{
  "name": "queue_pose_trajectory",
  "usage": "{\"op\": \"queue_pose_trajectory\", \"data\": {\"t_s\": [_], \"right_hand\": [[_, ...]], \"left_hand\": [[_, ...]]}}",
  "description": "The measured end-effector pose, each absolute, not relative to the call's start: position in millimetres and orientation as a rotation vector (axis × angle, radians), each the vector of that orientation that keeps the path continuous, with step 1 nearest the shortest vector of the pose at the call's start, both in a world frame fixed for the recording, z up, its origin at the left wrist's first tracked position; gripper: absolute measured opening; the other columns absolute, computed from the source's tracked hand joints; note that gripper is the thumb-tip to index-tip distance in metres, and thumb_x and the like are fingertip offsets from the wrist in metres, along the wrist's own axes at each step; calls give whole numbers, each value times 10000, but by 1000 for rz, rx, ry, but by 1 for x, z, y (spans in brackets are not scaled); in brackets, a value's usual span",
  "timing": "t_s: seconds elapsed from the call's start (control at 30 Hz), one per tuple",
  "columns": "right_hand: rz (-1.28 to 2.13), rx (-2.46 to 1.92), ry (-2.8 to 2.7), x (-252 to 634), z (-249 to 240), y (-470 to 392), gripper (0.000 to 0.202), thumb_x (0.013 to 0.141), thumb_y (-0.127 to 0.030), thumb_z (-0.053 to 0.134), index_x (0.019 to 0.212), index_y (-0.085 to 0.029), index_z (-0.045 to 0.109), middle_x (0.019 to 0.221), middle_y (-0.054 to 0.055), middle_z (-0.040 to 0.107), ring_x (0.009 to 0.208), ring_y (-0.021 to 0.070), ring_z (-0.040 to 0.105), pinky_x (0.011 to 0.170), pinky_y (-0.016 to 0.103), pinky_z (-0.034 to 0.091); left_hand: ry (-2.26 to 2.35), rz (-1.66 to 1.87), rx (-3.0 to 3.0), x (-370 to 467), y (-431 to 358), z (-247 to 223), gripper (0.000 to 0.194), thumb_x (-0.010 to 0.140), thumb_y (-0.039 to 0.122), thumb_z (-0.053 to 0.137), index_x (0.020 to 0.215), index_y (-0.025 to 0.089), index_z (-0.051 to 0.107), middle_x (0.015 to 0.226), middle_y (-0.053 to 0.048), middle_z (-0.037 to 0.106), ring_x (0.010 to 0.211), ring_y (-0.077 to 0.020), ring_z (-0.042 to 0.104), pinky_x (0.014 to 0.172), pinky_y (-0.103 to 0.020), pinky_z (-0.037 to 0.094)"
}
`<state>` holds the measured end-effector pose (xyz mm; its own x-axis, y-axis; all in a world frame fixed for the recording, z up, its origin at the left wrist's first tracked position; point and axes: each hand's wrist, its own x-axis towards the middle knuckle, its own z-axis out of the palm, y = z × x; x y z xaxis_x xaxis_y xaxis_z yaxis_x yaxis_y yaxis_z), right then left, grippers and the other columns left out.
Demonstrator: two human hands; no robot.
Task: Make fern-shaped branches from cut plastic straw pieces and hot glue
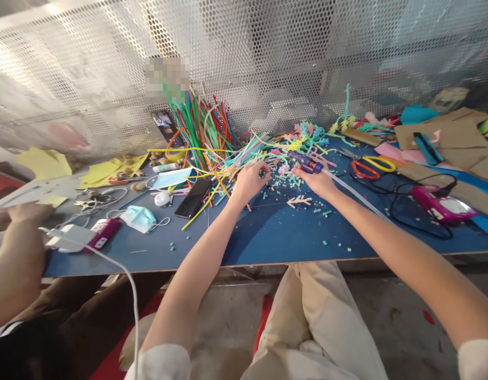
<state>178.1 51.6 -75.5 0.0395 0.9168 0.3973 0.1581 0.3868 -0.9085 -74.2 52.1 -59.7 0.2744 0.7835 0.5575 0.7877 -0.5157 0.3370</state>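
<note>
My right hand (pixel 320 180) is closed around a purple glue gun (pixel 308 162). A long translucent glue stick (pixel 353 192) runs out of its back end toward me. To the left of it, my left hand (pixel 251 180) is curled with thumb and fingertips close together; what it pinches, if anything, is too small to make out. Between and beyond the hands lies a heap of pastel strips and small branch-like pieces (pixel 313 134). A cream branch-shaped piece (pixel 299 200) lies flat on the blue table (pixel 275 243), nearer me, among scattered cut bits.
Red-handled and yellow-handled scissors (pixel 378 164) lie right, near a magenta power strip (pixel 442 205) with a black cable. A bundle of coloured rods (pixel 200 129) stands behind a phone (pixel 193 198) and face mask (pixel 139 218). Another person's arm (pixel 20 248) rests at left.
</note>
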Motion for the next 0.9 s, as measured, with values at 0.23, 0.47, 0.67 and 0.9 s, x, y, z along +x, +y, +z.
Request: {"op": "queue_pose_trajectory", "data": {"t_s": [0.23,0.47,0.67,0.9], "right_hand": [[805,-1004,-1442,178,-85,56,503,720,-711,925,819,-283,679,846,43,777,812,283,741,964,557,638],[828,-1018,-1406,177,-91,59,539,688,-714,935,865,-275,680,867,42,776,812,274,741,972,554,644],[821,-993,-1434,174,-81,52,493,703,-682,928,814,-284,658,837,32,759,812,277,729,936,535,651],[814,-985,-1463,174,-80,49,521,719,-728,902,813,-282,650,842,22,760,834,276,725,909,502,641]], "left_hand": [[-1512,-1079,-2514,-74,50,-61,104,1016,276,735,1079,251,814,1011,-38,846,939,-236,784,851,-326,577],[-1489,-1010,-2530,-63,40,-59,312,1116,410,614,1096,225,865,1000,-80,856,824,-209,761,768,-305,552],[-1419,-1039,-2656,-47,34,-60,363,1116,508,622,1133,265,891,957,-56,854,793,-197,754,762,-316,563],[-1517,-1111,-2651,-38,32,-60,328,1099,513,671,1142,275,892,932,-42,848,738,-188,727,754,-327,569]]}}
